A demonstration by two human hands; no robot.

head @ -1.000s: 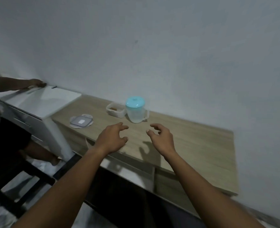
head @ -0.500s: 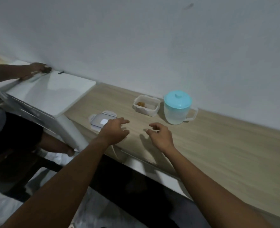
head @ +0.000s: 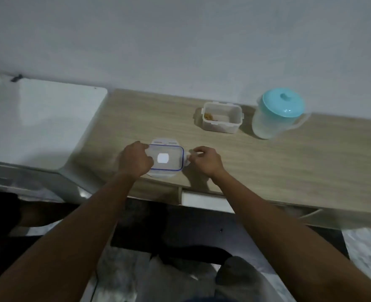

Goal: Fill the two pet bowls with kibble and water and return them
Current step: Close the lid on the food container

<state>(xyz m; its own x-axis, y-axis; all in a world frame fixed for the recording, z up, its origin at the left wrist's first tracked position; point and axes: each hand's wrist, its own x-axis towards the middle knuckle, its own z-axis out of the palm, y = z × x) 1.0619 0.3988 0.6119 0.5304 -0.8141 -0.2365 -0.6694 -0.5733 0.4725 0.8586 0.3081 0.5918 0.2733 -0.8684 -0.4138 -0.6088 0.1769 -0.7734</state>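
The container lid (head: 166,159) lies flat on the counter (head: 289,166), between my two hands and close to the front edge. It is thin clear plastic with a blue seal round the rim and hinged latch tabs on its sides. I judge it very light, fairly stiff across the panel, loose at the tabs and smooth enough to skid on the wood.

My left hand (head: 135,160) is curled over the lid's left end and grips it. My right hand (head: 205,160) is closed to a narrow pinch on the right latch tab. The rim is the sound place to hold; a tab alone would fold at its hinge.

Beyond my right hand, toward the wall, stands the open kibble container (head: 221,119) with only a little kibble (head: 207,116) in one corner. To the right of it stands the pitcher (head: 276,115) with a teal cover, best lifted by its handle. No pet bowl is in view.
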